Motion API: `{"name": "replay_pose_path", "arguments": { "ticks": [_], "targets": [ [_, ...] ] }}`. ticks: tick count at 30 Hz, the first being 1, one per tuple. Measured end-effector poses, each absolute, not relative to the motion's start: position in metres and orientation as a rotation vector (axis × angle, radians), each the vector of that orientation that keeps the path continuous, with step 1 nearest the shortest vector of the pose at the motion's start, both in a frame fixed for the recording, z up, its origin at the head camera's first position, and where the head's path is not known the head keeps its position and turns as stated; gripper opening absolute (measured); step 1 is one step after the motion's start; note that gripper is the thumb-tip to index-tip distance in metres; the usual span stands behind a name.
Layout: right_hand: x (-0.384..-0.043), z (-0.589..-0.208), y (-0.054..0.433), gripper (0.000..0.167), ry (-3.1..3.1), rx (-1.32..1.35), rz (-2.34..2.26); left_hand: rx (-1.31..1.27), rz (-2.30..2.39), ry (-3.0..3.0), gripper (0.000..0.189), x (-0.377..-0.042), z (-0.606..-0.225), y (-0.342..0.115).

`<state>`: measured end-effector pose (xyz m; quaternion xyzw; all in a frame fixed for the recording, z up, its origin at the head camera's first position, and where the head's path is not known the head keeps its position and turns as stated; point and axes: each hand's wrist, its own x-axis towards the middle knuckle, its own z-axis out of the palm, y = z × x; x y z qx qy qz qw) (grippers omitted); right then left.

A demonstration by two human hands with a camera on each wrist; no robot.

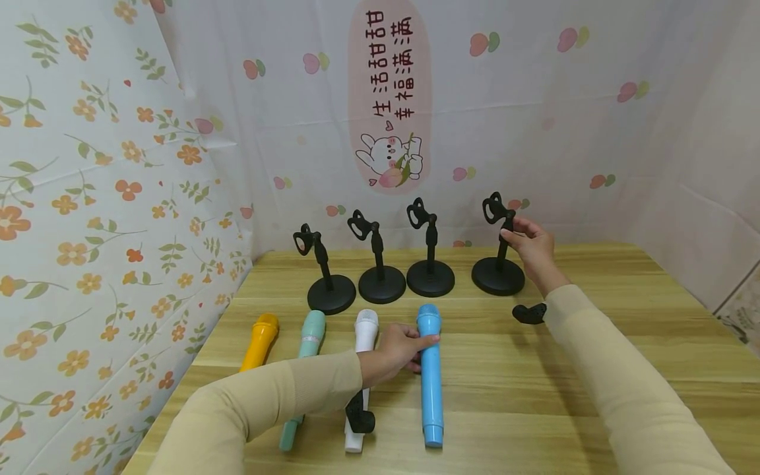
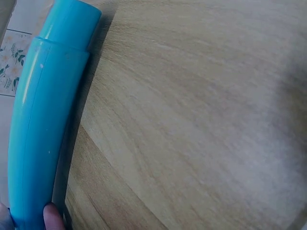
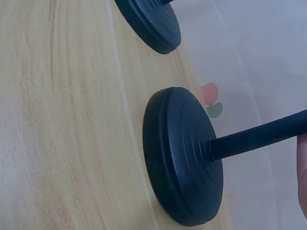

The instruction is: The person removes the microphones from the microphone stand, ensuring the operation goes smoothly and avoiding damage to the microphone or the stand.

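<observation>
My left hand (image 1: 396,351) pinches a blue microphone (image 1: 432,389) just below its head, thumb across the top. In the left wrist view the lower end of the blue microphone (image 2: 45,115) stretches away from the fingertips along the tabletop. My right hand (image 1: 532,249) holds the upright pole of the rightmost black microphone stand (image 1: 497,276), close under its clip. The right wrist view shows this stand's round base (image 3: 184,155) and pole, with part of a finger at the right edge.
Three more black microphone stands (image 1: 431,280) stand in a row to the left on the wooden table (image 1: 499,382). A white microphone (image 1: 366,330), a mint green microphone (image 1: 311,336) and an orange microphone (image 1: 258,343) lie left of the blue one, partly behind the left arm. A printed cloth (image 1: 285,132) hangs behind.
</observation>
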<state>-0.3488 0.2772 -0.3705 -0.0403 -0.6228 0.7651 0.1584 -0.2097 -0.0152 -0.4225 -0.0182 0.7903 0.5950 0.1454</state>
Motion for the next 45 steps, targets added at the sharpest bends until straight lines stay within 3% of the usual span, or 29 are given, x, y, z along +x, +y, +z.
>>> {"name": "replay_pose_path", "arguments": {
  "ticks": [23, 45],
  "targets": [
    [-0.3487, -0.3748, 0.2785, 0.044, -1.876, -0.129, 2.127, -0.035, 1.709, 2.294, 0.031, -0.2091, -0.4226, -0.0155],
    [-0.3457, -0.3719, 0.2769, 0.037, -1.861, -0.154, 2.146, -0.051, 1.693, 2.305, 0.031, -0.2110, -0.4216, -0.0173]
  ]
}}
